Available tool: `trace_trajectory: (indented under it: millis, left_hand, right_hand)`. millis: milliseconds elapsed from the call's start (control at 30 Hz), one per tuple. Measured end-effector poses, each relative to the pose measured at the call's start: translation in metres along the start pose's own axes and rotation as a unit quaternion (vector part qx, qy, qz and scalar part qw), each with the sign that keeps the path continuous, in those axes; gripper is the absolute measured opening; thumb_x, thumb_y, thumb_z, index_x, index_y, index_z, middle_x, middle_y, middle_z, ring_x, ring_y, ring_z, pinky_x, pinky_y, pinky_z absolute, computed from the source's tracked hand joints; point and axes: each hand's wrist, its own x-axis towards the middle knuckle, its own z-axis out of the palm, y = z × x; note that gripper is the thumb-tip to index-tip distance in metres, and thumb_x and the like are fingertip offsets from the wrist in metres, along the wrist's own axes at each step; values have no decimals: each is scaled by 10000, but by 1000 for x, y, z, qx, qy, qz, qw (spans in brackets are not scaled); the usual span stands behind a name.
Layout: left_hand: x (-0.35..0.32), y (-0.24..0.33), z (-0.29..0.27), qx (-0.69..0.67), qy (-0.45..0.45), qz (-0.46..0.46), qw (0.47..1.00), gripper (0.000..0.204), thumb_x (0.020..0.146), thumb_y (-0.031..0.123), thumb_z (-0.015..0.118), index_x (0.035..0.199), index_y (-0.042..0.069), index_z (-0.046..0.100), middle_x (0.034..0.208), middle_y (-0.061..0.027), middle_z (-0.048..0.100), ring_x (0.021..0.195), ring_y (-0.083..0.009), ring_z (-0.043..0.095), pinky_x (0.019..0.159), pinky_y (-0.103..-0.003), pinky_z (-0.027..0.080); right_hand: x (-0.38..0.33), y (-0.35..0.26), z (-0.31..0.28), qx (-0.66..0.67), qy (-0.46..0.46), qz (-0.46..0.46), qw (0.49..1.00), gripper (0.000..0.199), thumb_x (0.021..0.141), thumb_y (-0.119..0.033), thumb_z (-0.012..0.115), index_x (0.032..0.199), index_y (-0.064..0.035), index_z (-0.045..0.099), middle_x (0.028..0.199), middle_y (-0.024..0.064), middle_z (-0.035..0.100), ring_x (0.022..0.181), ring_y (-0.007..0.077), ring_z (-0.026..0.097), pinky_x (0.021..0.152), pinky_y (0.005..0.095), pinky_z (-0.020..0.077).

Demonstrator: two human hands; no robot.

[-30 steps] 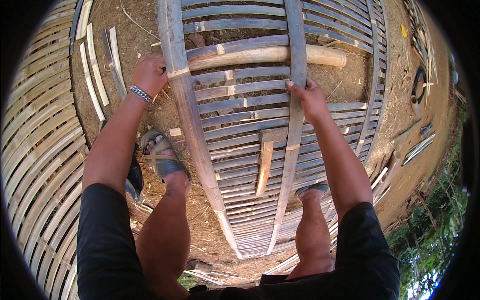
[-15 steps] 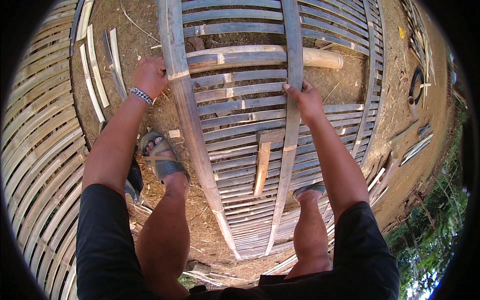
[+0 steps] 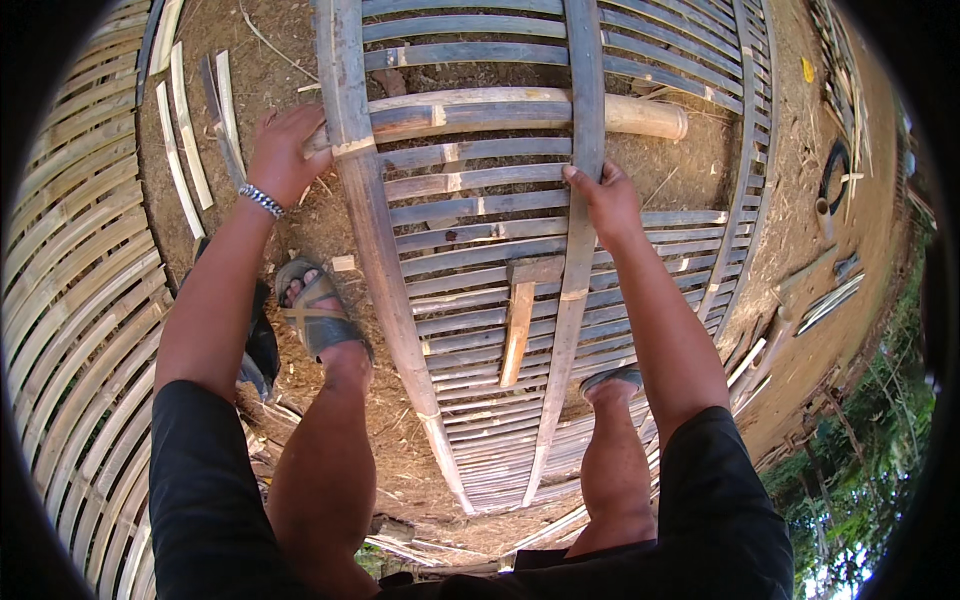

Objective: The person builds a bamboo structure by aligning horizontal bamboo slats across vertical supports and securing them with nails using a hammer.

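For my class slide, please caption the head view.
Left hand beside the left rail of a bamboo rack, right hand on the next rail, a mallet lying on the slats.

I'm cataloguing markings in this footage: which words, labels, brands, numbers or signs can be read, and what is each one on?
None: no readable text shows.
The slatted bamboo panel, wooden mallet, chain bracelet and left sandal show no legible lettering.
Any markings farther off would be too small to read.

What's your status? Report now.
Left hand beside left rail; right hand on middle rail. Bamboo panel shows gap at right. Wooden mallet lying on slats.
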Motion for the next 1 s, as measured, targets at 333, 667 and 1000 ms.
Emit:
trace_trajectory:
  millis: [333, 667, 1000]
  left_hand:
    - [-30, 2, 14, -91, 77, -74, 990, 351, 865, 156, 733, 1210, 95, 710, 1358, -72, 640, 1315, -278, 552, 1205, -519, 236]
    - [-29, 115, 23, -222, 109, -369, 896, 673, 877, 357, 727, 1405, -9, 529, 1309, -276, 597, 1248, -381, 565, 1040, -409, 455]
    - [-20, 125, 42, -385, 217, -424, 791, 854, 773, 251, 843, 1455, -71, 443, 1247, -251, 664, 1080, -250, 678, 943, -326, 509]
  right_hand:
    - [-17, -49, 20, -382, 202, -278, 858, 633, 799, -302, 818, 1340, -96, 565, 1334, 204, 576, 1303, 368, 471, 1065, 451, 416]
    - [51, -85, 4, -573, 4, -426, 701, 426, 857, -317, 723, 1270, -230, 662, 1344, -10, 618, 1390, 267, 422, 1108, 434, 406]
    - [56, -96, 7, -631, -45, -403, 661, 367, 914, -346, 665, 1269, -256, 680, 1299, -41, 663, 1402, 197, 426, 1055, 381, 477]
